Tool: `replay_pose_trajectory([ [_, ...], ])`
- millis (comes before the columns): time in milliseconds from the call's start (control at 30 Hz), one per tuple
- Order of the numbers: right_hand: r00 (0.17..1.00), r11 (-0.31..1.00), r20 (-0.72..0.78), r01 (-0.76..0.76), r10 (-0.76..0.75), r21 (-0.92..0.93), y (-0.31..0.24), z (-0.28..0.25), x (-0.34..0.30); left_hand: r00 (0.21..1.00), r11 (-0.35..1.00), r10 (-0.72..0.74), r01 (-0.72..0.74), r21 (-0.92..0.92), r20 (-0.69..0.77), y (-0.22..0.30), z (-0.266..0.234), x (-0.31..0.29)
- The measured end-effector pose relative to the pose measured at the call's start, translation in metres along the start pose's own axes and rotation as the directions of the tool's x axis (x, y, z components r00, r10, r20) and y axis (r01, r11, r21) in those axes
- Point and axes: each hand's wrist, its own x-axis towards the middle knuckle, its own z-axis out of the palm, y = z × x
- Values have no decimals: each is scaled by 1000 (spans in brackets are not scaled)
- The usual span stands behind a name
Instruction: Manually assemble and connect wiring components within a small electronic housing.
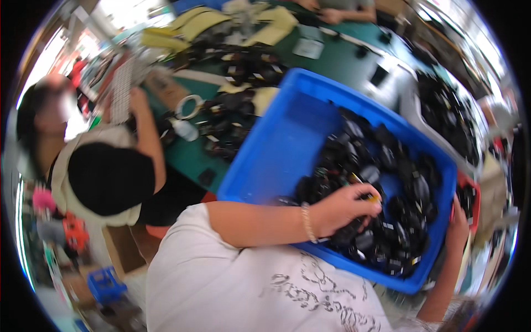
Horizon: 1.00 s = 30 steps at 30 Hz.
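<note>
A big blue plastic tub stands tilted across the view in front of me. Small black plastic pieces, some glossy and rounded, are heaped over its right and near parts. My left hand reaches over the near rim into the heap. Its fingers are closed around a black piece with a yellow bit showing by the fingertips; the exact kind of piece does not show. At the tub's right wall, my right hand grips the rim, its fingers partly hidden.
More black pieces and a white tape roll lie on the green table. A grey-white bin of black parts and a red basket stand right. A co-worker in a black cap sits left; another person's hands are opposite.
</note>
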Motion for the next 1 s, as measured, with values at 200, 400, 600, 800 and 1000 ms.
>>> replay_pose_trajectory([
  [200, 988, 998, 138, -64, 67, -29, -5, -5, 5, 999, 999, 52, -52, -8, 12, -2, 1, -5],
  [400, 980, 977, 173, -58, 94, -205, -5, -6, 5, 992, 994, 106, -108, 30, 62, -9, 0, -1],
  [600, 988, 960, 144, -19, 61, -280, 0, 5, 0, 989, 983, 129, -137, 123, 71, -11, 2, -1],
  [800, 973, 951, 182, -86, 145, -297, -5, 2, 3, 982, 964, 169, -183, 193, 87, -10, 2, -3],
  [1000, 983, 970, 135, -92, 125, -227, -2, 7, -1, 972, 946, 214, -231, 225, 98, -11, 2, -2],
])
